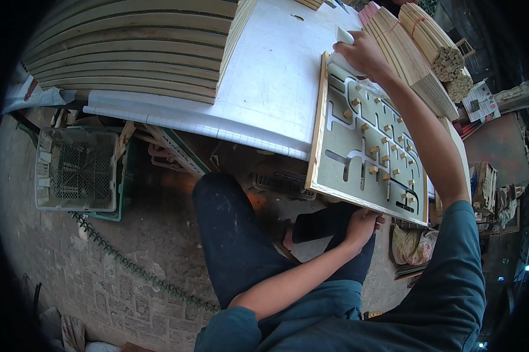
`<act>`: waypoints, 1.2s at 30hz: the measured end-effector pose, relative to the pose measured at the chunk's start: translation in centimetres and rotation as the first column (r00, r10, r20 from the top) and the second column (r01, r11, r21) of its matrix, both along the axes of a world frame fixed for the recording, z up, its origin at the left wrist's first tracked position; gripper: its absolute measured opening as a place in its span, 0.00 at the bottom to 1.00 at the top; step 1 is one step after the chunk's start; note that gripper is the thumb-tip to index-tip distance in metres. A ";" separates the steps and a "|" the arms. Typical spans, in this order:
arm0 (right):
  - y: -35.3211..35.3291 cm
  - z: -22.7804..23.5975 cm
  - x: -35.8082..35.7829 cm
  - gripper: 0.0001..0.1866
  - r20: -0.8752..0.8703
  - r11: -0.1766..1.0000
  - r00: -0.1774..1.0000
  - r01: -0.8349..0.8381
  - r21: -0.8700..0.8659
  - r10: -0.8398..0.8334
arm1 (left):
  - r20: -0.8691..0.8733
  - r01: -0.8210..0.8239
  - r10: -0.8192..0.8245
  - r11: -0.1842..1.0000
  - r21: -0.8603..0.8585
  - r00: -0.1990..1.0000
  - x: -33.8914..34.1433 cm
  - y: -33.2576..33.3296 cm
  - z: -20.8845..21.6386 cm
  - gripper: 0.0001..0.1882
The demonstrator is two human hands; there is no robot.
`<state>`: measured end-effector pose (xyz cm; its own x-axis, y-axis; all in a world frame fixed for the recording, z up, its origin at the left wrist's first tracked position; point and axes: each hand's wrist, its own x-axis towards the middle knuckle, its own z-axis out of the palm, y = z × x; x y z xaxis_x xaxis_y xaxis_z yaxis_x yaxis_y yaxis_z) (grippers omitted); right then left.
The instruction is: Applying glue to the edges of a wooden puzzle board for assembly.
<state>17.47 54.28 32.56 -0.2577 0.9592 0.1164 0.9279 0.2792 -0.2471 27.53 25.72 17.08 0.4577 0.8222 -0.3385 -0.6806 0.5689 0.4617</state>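
A grey panel in a thin wooden frame (pixel 344 142) lies tilted at the right of the table, its near end jutting past the table edge. White-looking slots cut its face, and several small wooden blocks (pixel 373 169) stand on it. At its far end my right hand (pixel 364 54) is wrapped round a white plastic bottle (pixel 345 36), largely covered by the fingers. My left hand (pixel 362 227) is closed just under the near edge of the panel. Whatever it holds, if anything, is hidden.
Stacked wooden slats (pixel 129 53) fill the table's left. Bundled wooden sticks (pixel 432 38) and long boards (pixel 402 58) lie beyond the panel. On the brick floor are a white plastic crate (pixel 76 170) and a coiled green hose (pixel 138 273). The white tabletop (pixel 270 76) ends above my knees.
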 end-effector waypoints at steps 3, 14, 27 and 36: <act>0.3 -0.2 0.3 0.23 0.010 0.998 1.000 -0.011 0.056 0.011 | 0.003 0.005 -0.005 1.000 0.011 1.000 0.1 0.0 0.0 0.14; 1.1 0.2 -0.1 0.24 0.081 0.997 0.997 -0.012 0.081 0.006 | -0.009 0.012 -0.012 1.000 0.008 1.000 0.0 0.1 -0.1 0.14; 2.7 -0.1 0.1 0.25 0.015 0.999 1.000 0.004 0.043 -0.004 | -0.008 0.020 -0.020 1.000 -0.012 1.000 0.0 0.1 0.0 0.14; 3.5 0.0 0.0 0.25 0.032 0.998 0.999 0.042 0.053 -0.044 | 0.001 0.014 -0.014 1.000 -0.019 1.000 0.0 0.1 0.1 0.14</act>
<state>17.51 57.81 32.58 -0.2206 0.9623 0.1594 0.9467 0.2506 -0.2024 27.55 25.87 17.20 0.4693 0.8092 -0.3534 -0.6728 0.5869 0.4504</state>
